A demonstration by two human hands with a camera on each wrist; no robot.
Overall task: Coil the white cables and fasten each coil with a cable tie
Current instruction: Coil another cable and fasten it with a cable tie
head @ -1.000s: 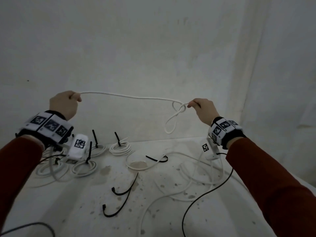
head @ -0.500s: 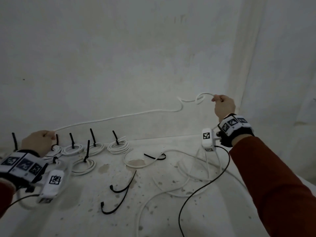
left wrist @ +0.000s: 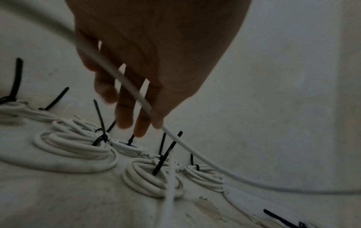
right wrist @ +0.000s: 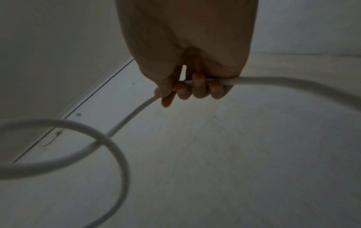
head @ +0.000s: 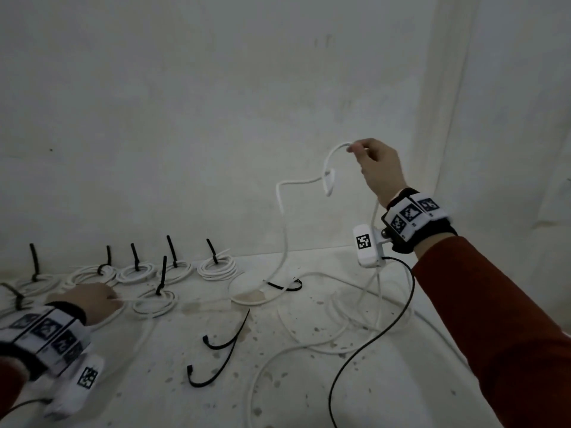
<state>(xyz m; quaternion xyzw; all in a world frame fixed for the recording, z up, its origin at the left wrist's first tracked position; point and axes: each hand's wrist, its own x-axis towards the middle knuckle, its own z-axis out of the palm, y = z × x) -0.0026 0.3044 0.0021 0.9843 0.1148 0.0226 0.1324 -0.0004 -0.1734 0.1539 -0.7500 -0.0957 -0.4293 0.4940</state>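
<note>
— Two hands on it? Where was the cable point(head: 282, 211)?
— The right hand point(head: 378, 168) held it raised, fingers curled round it; the rest trailed onto the table point(head: 401, 396). The left hand point(left wrist: 148, 61) lay low, fingers straight, cable across them.
— How would it handle?
— Light and springy, probably. Grip it near the end.

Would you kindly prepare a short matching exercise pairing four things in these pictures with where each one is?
Things:
1. right hand
2. left hand
3. coiled cables
4. loose black cable ties

Places:
A. in rows at the far left of the table, each with a black tie
B. raised, gripping the white cable
C. flat on the table's middle, unused
D. low beside the coils, the cable lying across its fingers

Pairs: 1-B, 2-D, 3-A, 4-C
</note>
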